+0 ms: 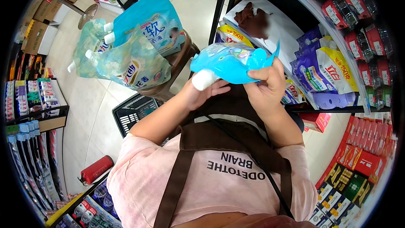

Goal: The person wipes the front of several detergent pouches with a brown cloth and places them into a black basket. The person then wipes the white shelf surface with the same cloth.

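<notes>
A bright blue refill pouch (pixel 221 60) with a white screw cap lies tilted on its side before me. My right hand (pixel 269 79) pinches its bottom edge between thumb and fingers. Under the cap end is my left hand (pixel 202 93), palm up and fingers spread; whether it bears the pouch cannot be told. To the left, a brown stool (pixel 186 50) carries a larger blue laundry pouch (pixel 148 22) and pale green floral pouches (pixel 136 63) with white caps. On the right, purple, white and yellow detergent pouches (pixel 322 66) stand on a shelf.
A white surface (pixel 281 34) with a crumpled brown item (pixel 253 22) lies at the shelf. Beside the stool stands a black plastic basket (pixel 134 110). A red fire extinguisher (pixel 96 169) lies lower left. Stocked shelves line both sides, with red-labelled packs (pixel 354 3) upper right.
</notes>
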Action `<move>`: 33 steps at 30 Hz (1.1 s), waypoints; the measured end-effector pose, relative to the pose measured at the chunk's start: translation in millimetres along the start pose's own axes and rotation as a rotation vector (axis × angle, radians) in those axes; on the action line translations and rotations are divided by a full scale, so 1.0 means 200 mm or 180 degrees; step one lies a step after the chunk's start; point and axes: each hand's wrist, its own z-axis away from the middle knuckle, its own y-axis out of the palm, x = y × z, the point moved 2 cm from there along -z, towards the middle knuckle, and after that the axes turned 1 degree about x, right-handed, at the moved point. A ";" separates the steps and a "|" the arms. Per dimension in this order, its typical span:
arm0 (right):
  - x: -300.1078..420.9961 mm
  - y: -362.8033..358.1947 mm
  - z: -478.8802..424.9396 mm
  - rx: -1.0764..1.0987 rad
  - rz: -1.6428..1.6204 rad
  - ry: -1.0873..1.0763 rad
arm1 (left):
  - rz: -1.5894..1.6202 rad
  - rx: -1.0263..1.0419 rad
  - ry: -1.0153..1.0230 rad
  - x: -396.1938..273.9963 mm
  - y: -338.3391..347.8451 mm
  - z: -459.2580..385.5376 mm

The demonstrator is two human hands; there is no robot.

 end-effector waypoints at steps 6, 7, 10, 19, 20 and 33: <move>0.06 0.05 -0.03 0.0271 -0.0231 0.0024 | -0.2112 -0.0563 -0.0840 -0.16 -0.13 0.28; 0.06 0.06 -0.03 0.0381 -0.0161 0.0054 | -0.3046 -0.0649 -0.1060 -0.20 -0.15 0.32; 0.07 0.10 -0.03 0.0725 -0.0016 0.0232 | -0.4911 -0.1202 -0.0489 -0.28 -0.09 0.37; 0.01 0.13 -0.13 0.1225 -0.0857 0.0905 | -0.1913 -0.0513 0.0542 -0.19 -0.10 0.27; -0.01 0.12 -0.16 0.1086 -0.1185 0.0902 | -0.1720 -0.0714 0.0476 -0.20 -0.10 0.27; -1.41 0.13 -0.26 0.1260 0.2733 0.1776 | -0.0883 -0.1255 0.0398 -0.24 -0.12 0.17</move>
